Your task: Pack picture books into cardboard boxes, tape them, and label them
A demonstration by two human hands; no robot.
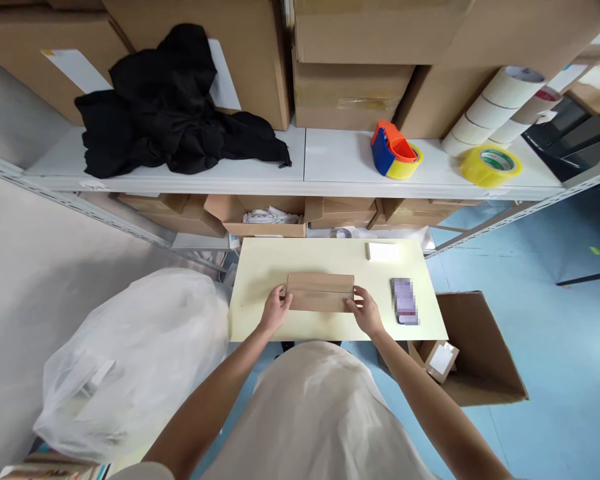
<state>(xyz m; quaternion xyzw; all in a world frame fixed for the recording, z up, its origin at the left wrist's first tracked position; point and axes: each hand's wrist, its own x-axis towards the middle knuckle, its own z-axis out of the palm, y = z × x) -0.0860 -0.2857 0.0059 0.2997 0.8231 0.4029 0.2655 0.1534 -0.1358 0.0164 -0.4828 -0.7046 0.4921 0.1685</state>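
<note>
Head view shows the left hand (276, 311) and right hand (367, 313) each pinching one short end of a cardboard box (321, 293) near the middle of the cream desk (261, 261); its long axis runs left to right, parallel to the desk's near edge.

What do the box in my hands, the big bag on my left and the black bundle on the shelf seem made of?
Box: likely cardboard, by its matte brown face and straight crease.
Bag: probably thin plastic film, cloudy, partly see-through and wrinkled with a soft sheen.
Bundle: likely matte cloth, from its soft folds; the fibre can't be told.
</note>
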